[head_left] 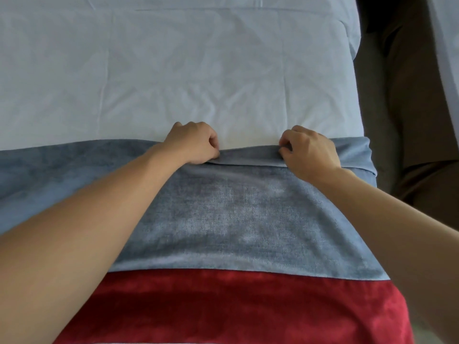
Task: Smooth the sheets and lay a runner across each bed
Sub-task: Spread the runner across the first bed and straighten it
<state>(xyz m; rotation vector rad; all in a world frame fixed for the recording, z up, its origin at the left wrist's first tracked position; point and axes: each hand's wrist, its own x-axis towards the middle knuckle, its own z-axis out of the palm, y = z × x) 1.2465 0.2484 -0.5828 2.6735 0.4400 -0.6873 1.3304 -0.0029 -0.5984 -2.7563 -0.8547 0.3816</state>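
Pinching the runner's (223, 214) folded far edge, our left hand (195, 142) and right hand (308, 151) grasp it across the creased white sheet (173, 70); brown floor (412, 120) borders the bed's right side.

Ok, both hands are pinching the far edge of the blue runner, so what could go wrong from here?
1. The far edge of the blue runner is doubled over into a fold between the left hand and right hand; letting go now would likely leave that flap.
2. Pulling could drag the white sheet, already creased just beyond the hands.
3. The runner's right end hangs off the bed, so an uneven tug may skew it.
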